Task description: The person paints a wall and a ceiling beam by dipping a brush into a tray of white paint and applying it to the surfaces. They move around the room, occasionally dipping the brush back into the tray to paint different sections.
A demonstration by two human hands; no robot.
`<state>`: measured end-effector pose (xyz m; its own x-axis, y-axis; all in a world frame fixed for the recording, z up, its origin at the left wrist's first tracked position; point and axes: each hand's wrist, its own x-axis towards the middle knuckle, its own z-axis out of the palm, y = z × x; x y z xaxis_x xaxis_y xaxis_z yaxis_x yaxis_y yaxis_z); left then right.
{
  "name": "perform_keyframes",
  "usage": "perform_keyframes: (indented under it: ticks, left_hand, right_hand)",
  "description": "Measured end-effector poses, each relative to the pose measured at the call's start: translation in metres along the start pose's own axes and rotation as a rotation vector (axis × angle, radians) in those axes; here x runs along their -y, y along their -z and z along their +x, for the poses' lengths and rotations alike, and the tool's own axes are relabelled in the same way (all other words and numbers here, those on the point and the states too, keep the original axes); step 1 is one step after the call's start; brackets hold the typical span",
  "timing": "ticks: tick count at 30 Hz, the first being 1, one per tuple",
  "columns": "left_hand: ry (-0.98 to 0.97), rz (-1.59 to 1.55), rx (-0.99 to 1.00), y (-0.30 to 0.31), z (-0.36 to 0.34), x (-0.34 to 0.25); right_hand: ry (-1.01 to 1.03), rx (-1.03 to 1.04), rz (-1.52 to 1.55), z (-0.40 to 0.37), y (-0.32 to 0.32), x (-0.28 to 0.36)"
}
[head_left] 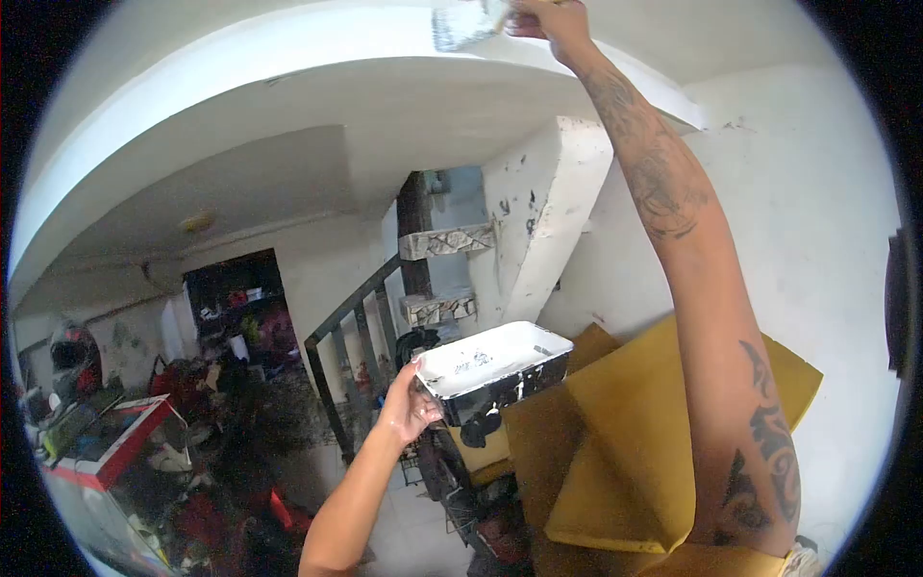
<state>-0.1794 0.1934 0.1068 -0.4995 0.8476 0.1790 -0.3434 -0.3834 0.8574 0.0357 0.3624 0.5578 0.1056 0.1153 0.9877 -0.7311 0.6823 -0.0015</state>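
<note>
My right hand [548, 24] is raised high at the top of the view, its fingers closed round a wide paint brush [469, 23]. The pale bristles lie against the white beam [365, 38] near the ceiling. Lower down, my left hand [411, 404] grips the left end of a black paint tray [510, 380]. White paint coats the inside of the tray, and white smears run down its dark outer side. Some white specks show on the left hand.
Behind the tray are a stair railing [338, 332] and stone-edged steps [445, 241]. Yellow-brown panels [625, 452] stand at the lower right. A red-edged glass case [120, 447] and cluttered items fill the lower left. A white wall [808, 212] rises at right.
</note>
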Motion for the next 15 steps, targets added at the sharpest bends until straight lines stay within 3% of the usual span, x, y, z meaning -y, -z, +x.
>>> perform_keyframes:
  ticks: [5,8,9,15]
  left_hand:
    - [-0.051,-0.010,0.016,-0.001,0.007,0.006]
    - [-0.035,0.003,-0.075,0.001,0.010,0.007]
    - [-0.035,-0.011,0.003,0.006,0.015,0.007]
    - [-0.066,-0.094,-0.016,-0.002,0.018,0.008]
  right_hand:
    - [-0.012,-0.112,-0.075,0.010,0.098,-0.023]
    - [-0.055,-0.033,-0.188,0.008,0.161,-0.024]
    - [-0.071,-0.035,-0.217,0.007,0.175,-0.022]
    - [-0.099,-0.128,-0.347,0.011,0.246,-0.040]
